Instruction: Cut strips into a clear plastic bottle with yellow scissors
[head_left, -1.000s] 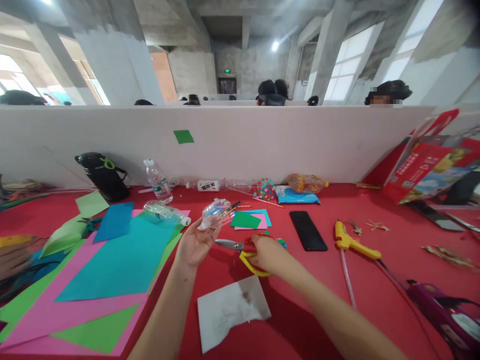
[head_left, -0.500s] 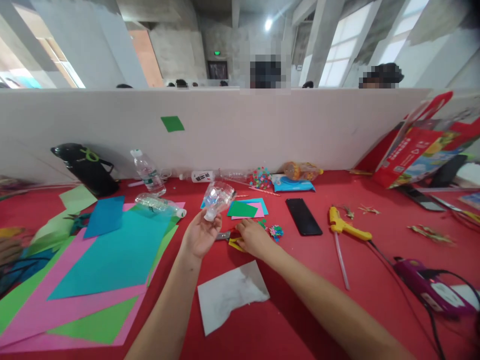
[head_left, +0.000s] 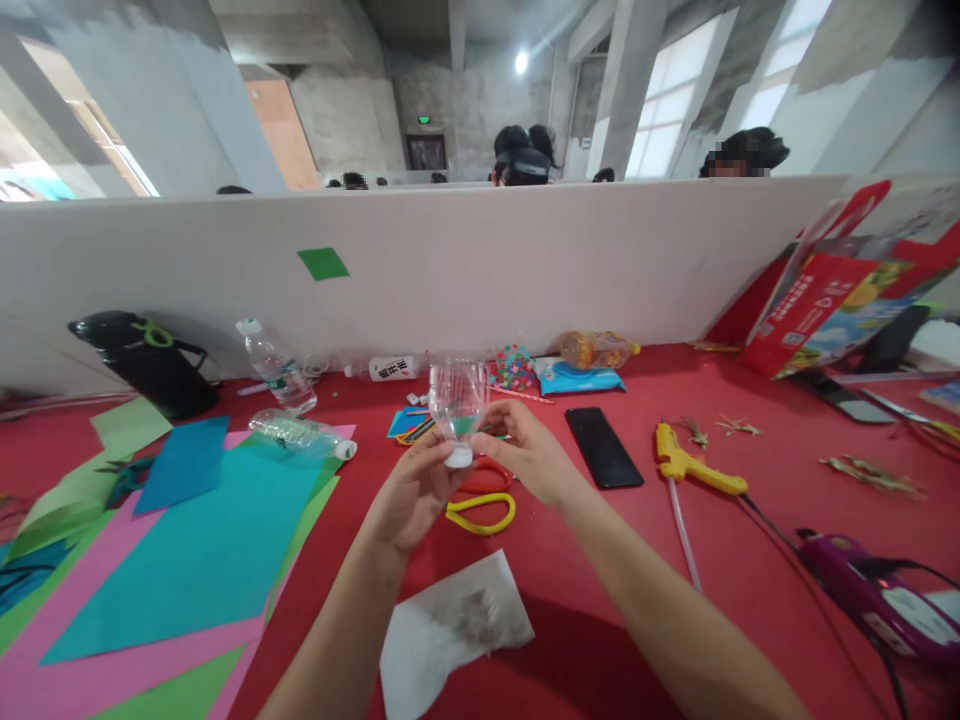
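Observation:
The clear cut-off top of a plastic bottle [head_left: 458, 390] is upside down above the table, its white cap pointing down. My left hand [head_left: 420, 480] is closed around its neck by the cap. My right hand [head_left: 525, 450] grips it from the right, thumb near the cap and fingers along the side. Just below lie scissors with red and yellow handles [head_left: 480, 515], their blades hidden by my left hand. Nearer to me is a torn, smudged white paper [head_left: 457, 630]. Behind the bottle top, small coloured papers [head_left: 405, 424] are partly covered.
Large coloured sheets [head_left: 187, 530] cover the left side, with an empty bottle [head_left: 300, 434] on them. A black phone [head_left: 604, 447], a yellow glue gun [head_left: 694, 462] and a purple device [head_left: 870, 590] lie to the right. A white partition [head_left: 480, 260] runs along the back.
My right hand has left the scissors and come up to the bottle top. The bottle top has turned from tilted to upright, cap down. The view has shifted slightly.

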